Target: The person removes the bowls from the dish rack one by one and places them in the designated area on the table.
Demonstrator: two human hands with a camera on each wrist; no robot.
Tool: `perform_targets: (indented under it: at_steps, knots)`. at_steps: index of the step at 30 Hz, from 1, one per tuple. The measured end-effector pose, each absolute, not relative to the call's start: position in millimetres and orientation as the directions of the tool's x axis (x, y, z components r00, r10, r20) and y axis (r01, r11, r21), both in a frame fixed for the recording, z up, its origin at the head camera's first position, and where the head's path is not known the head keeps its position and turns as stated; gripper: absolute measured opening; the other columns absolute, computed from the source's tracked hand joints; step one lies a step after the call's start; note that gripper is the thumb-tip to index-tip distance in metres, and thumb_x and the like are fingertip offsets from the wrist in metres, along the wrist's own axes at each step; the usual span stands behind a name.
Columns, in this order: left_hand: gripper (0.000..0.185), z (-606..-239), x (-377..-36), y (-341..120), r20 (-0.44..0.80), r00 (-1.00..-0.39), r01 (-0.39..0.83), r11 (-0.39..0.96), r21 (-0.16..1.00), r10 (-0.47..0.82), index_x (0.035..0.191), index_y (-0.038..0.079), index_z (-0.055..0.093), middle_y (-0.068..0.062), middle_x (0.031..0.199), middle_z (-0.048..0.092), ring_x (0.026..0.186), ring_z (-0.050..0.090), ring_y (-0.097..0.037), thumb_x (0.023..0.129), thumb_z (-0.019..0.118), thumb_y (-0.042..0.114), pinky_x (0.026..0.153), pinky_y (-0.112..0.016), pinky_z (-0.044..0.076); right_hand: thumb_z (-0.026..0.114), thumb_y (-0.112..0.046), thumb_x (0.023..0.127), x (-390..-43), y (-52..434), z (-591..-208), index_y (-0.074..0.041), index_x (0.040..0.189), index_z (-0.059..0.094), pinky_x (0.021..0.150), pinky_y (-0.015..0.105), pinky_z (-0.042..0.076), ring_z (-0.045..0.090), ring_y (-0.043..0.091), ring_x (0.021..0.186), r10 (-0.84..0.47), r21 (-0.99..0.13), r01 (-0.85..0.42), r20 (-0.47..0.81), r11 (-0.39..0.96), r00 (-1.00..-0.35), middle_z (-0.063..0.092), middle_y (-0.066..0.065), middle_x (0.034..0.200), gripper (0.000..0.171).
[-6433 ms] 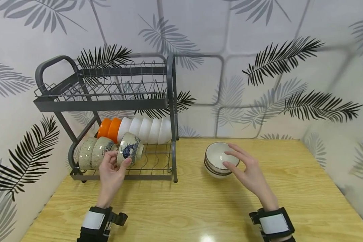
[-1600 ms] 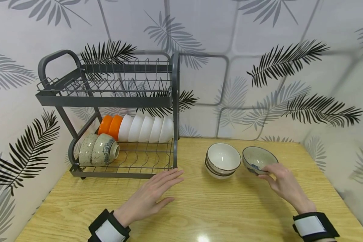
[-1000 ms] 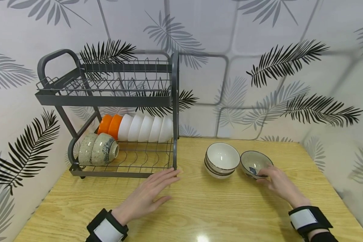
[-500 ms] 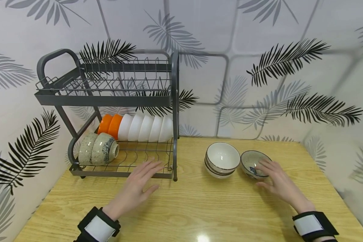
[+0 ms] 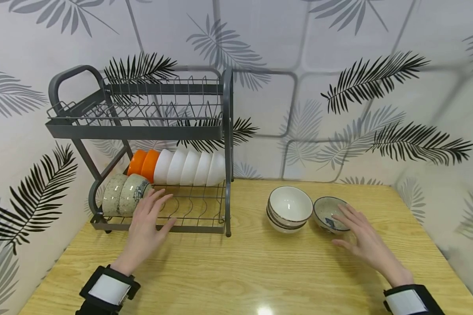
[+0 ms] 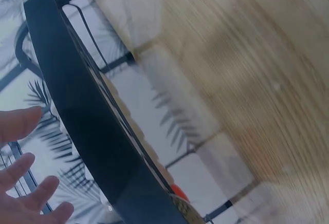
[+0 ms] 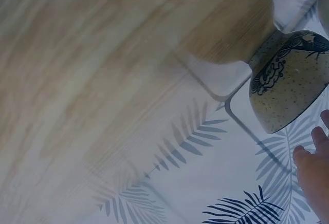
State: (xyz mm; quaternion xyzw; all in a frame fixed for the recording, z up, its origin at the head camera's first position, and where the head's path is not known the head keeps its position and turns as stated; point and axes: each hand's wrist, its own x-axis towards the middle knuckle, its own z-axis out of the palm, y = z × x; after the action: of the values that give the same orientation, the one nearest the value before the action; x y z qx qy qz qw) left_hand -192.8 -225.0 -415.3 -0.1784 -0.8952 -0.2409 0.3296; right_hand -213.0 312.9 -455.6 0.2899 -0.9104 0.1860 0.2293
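Both grips wide and empty: left hand (image 5: pixel 143 229), right hand (image 5: pixel 365 243).
We should cup the outer speckled bowl (image 5: pixel 132 195) evenly, lifting clear of the rack (image 5: pixel 199 229).

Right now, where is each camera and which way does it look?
Head: on the person's head, facing forward and down at the rack; left hand and right hand show.
Left wrist: on that wrist, facing the rack; left fingers show.
Right wrist: on that wrist, facing a bowl; right fingers show.
Shared: head and right wrist show that bowl.
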Motion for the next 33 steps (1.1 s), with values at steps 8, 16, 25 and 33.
perform_targets:
  at_steps: [8, 16, 25, 33]
  knots:
    - [0.063, -409, -196, -241, 0.696, -0.713, 0.416, 0.85, 0.323, 0.084, 0.134, 0.0, 0.056, -0.028, 0.145, 0.047, 0.14, 0.034, -0.052, 0.077, 0.084, 0.001, 0.113, -0.073, 0.025, 0.087, -0.012, 0.07, -209, 306, -451, -0.005, 0.135, 0.06, 0.127, 0.02, 0.011, 0.016, 0.008, 0.156, -0.43, -0.232, -0.643, 0.575, 0.73, -0.696, 0.048, 0.031, 0.147, 0.07]
    - [0.062, -401, -195, -255, 0.699, -0.715, 0.354, 0.865, 0.357, 0.004, 0.132, -0.001, 0.056, -0.03, 0.148, 0.041, 0.142, 0.028, -0.055, 0.077, 0.083, 0.0, 0.112, -0.076, 0.023, 0.086, -0.009, 0.072, -205, 301, -446, -0.006, 0.137, 0.059, 0.125, 0.015, 0.01, 0.012, 0.0, 0.154, -0.397, -0.293, -0.636, 0.58, 0.714, -0.711, 0.046, 0.03, 0.15, 0.071]
    - [0.063, -397, -196, -265, 0.674, -0.734, 0.279, 0.867, 0.413, -0.084, 0.134, 0.002, 0.053, -0.033, 0.149, 0.037, 0.138, 0.032, -0.056, 0.078, 0.083, 0.003, 0.109, -0.077, 0.024, 0.086, -0.001, 0.069, -203, 297, -442, 0.001, 0.129, 0.063, 0.118, 0.003, 0.013, 0.016, -0.004, 0.152, -0.357, -0.342, -0.656, 0.627, 0.673, -0.693, 0.041, 0.013, 0.16, 0.065]
    - [0.065, -388, -194, -268, 0.57, -0.807, 0.196, 0.838, 0.508, -0.156, 0.14, 0.0, 0.048, -0.033, 0.154, 0.03, 0.141, 0.028, -0.057, 0.083, 0.079, 0.007, 0.104, -0.081, 0.026, 0.086, 0.001, 0.068, -203, 298, -443, 0.002, 0.128, 0.064, 0.117, 0.002, 0.014, 0.015, -0.006, 0.152, -0.351, -0.338, -0.658, 0.637, 0.672, -0.686, 0.038, 0.006, 0.161, 0.064]
